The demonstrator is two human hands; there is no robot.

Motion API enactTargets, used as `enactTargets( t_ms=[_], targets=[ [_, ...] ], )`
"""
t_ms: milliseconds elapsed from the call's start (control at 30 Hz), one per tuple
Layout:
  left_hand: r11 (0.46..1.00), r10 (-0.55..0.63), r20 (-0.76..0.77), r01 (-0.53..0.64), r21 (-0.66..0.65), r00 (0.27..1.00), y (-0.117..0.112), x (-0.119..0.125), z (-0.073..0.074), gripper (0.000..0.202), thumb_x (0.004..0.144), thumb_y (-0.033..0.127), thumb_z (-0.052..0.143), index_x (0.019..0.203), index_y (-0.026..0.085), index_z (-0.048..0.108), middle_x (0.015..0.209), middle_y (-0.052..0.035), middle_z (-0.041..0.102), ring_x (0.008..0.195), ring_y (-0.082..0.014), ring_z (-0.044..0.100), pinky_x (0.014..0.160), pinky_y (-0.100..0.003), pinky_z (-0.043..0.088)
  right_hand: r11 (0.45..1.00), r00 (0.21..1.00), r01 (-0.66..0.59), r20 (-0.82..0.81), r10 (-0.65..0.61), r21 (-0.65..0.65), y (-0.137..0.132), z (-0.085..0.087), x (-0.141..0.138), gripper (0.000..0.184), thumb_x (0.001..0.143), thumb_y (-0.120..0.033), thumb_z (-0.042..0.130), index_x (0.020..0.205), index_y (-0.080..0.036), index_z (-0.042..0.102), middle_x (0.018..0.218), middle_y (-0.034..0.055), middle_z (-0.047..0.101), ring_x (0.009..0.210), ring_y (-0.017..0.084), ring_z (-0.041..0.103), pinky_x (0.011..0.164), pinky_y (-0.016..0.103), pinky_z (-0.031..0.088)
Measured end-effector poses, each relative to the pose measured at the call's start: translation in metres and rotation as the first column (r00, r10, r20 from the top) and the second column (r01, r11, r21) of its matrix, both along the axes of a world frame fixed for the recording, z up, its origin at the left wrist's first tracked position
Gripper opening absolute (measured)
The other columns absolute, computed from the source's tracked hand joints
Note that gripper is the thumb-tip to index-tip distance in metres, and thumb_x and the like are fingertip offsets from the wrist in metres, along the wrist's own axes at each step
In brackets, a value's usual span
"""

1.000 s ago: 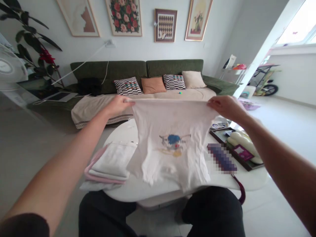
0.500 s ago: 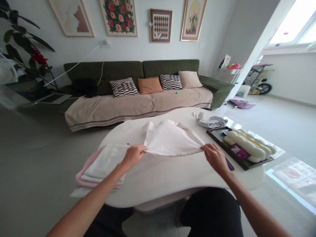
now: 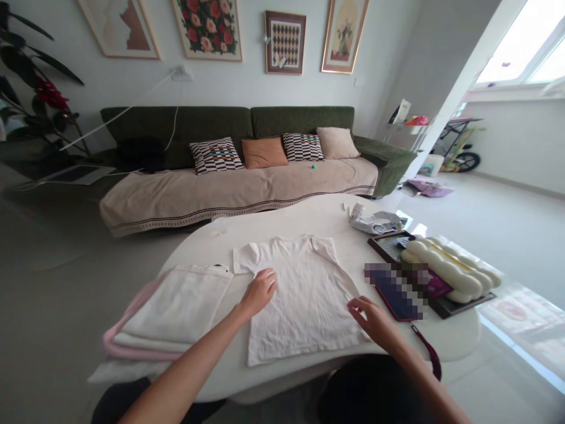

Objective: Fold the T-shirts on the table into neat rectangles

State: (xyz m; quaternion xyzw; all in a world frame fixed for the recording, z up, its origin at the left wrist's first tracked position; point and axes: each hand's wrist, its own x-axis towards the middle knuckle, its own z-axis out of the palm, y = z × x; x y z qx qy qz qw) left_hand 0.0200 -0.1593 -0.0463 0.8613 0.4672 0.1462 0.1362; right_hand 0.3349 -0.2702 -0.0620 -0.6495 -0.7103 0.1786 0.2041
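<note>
A white short-sleeved T-shirt [image 3: 304, 294] lies spread out on the white table [image 3: 282, 227], its neck toward the sofa and its hem near the table's front edge. My left hand [image 3: 261, 288] is over the shirt's left side, just below the sleeve, fingers loosely bent and holding nothing. At the right side edge of the shirt is my right hand [image 3: 368, 315], thumb and fingers apart. Whether either hand touches the fabric is hard to tell. Left of the shirt sits a stack of folded white and pink clothes [image 3: 176, 306].
Right of the shirt lies a phone [image 3: 395, 291] with a dark red strap [image 3: 427, 347]. Beside it a dark tray [image 3: 441, 306] holds a cream, puffy object [image 3: 450, 265]. A crumpled plastic package [image 3: 377, 221] lies behind. Past the table stands a green sofa [image 3: 212, 129].
The T-shirt, earlier stretched by its hem between both hands, now lies flat on the table. Both hands have let go of the hem. The phone and strap now show more fully.
</note>
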Motion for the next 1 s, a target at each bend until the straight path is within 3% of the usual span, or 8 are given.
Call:
enactTargets(
  t_ms=[100, 233, 433, 600, 700, 800, 933, 1000],
  targets=[
    [0.991, 0.134, -0.107, -0.132, 0.033, 0.985, 0.014, 0.022, -0.03, 0.052, 0.084, 0.042, 0.038, 0.13, 0.017, 0.041, 0.14, -0.0126, 0.029, 0.129, -0.0301, 0.021, 0.102, -0.045, 0.021, 0.999, 0.999, -0.033, 0.006, 0.033, 0.01, 0.026, -0.004, -0.02, 0.025, 0.083, -0.028, 0.035, 0.08, -0.02, 0.059, 0.08, 0.0045, 0.059, 0.072, 0.016, 0.058, 0.07, 0.03, 0.045],
    [0.982, 0.185, -0.136, -0.18, 0.05, 0.973, 0.014, 0.026, -0.06, 0.059, 0.082, 0.053, 0.036, 0.136, 0.03, 0.027, 0.145, -0.006, 0.019, 0.131, -0.0323, 0.011, 0.102, -0.051, 0.014, 0.998, 0.999, 0.0, 0.043, -0.003, 0.07, 0.066, -0.01, -0.021, 0.018, 0.079, -0.025, 0.041, 0.081, -0.021, 0.058, 0.082, 0.0024, 0.058, 0.074, 0.014, 0.058, 0.07, 0.026, 0.044],
    [0.985, 0.173, -0.141, -0.169, 0.04, 0.975, 0.018, 0.022, -0.065, 0.061, 0.082, 0.057, 0.033, 0.136, 0.033, 0.024, 0.146, -0.0047, 0.015, 0.132, -0.0323, 0.006, 0.102, -0.053, 0.01, 0.949, 0.956, 0.269, 0.071, -0.283, 0.164, 0.153, -0.018, 0.005, 0.033, 0.077, -0.026, 0.045, 0.107, -0.014, 0.052, 0.103, 0.0127, 0.054, 0.096, 0.022, 0.052, 0.082, 0.034, 0.04],
    [0.98, 0.196, -0.185, -0.188, 0.058, 0.963, 0.018, 0.025, -0.065, 0.06, 0.081, 0.058, 0.035, 0.136, 0.037, 0.021, 0.146, -0.0016, 0.013, 0.132, -0.0304, 0.008, 0.102, -0.052, 0.01, 0.928, 0.928, 0.35, 0.084, -0.362, 0.125, 0.202, -0.031, 0.002, 0.019, 0.067, -0.027, 0.055, 0.079, -0.014, 0.062, 0.085, 0.0099, 0.059, 0.085, 0.021, 0.053, 0.073, 0.027, 0.04],
    [0.981, 0.195, -0.188, -0.187, 0.06, 0.963, 0.018, 0.025, -0.064, 0.061, 0.08, 0.061, 0.035, 0.135, 0.039, 0.021, 0.146, -0.0002, 0.013, 0.132, -0.0305, 0.008, 0.102, -0.052, 0.011, 0.905, 0.904, 0.416, 0.071, -0.422, 0.089, 0.206, -0.032, 0.019, 0.016, 0.069, -0.029, 0.05, 0.068, -0.016, 0.06, 0.067, 0.0025, 0.058, 0.067, 0.015, 0.053, 0.061, 0.022, 0.039],
    [0.979, 0.201, -0.183, -0.193, 0.065, 0.962, 0.018, 0.025, -0.066, 0.062, 0.079, 0.061, 0.036, 0.135, 0.039, 0.02, 0.146, 0.0004, 0.013, 0.132, -0.0304, 0.007, 0.102, -0.052, 0.012, 0.813, 0.81, 0.576, 0.072, -0.582, 0.085, 0.19, -0.025, 0.054, 0.027, 0.073, -0.03, 0.04, 0.077, -0.013, 0.061, 0.059, 0.0031, 0.055, 0.059, 0.016, 0.051, 0.055, 0.025, 0.039],
    [0.98, 0.195, -0.177, -0.186, 0.067, 0.965, 0.018, 0.025, -0.067, 0.064, 0.079, 0.061, 0.037, 0.136, 0.039, 0.018, 0.146, 0.0008, 0.013, 0.132, -0.0309, 0.007, 0.102, -0.053, 0.012, 0.665, 0.66, 0.728, 0.092, -0.745, 0.166, 0.168, -0.016, 0.071, 0.043, 0.075, -0.024, 0.032, 0.105, 0.002, 0.052, 0.082, 0.0188, 0.057, 0.078, 0.027, 0.054, 0.065, 0.037, 0.041],
    [0.981, 0.194, -0.167, -0.186, 0.061, 0.967, 0.018, 0.025, -0.067, 0.064, 0.079, 0.062, 0.036, 0.136, 0.039, 0.019, 0.146, 0.0006, 0.013, 0.132, -0.0309, 0.007, 0.102, -0.053, 0.011, 0.703, 0.701, 0.677, 0.1, -0.706, 0.217, 0.171, -0.017, 0.05, 0.046, 0.079, -0.021, 0.027, 0.116, -0.001, 0.045, 0.102, 0.022, 0.053, 0.093, 0.027, 0.052, 0.076, 0.039, 0.039]
  ],
)
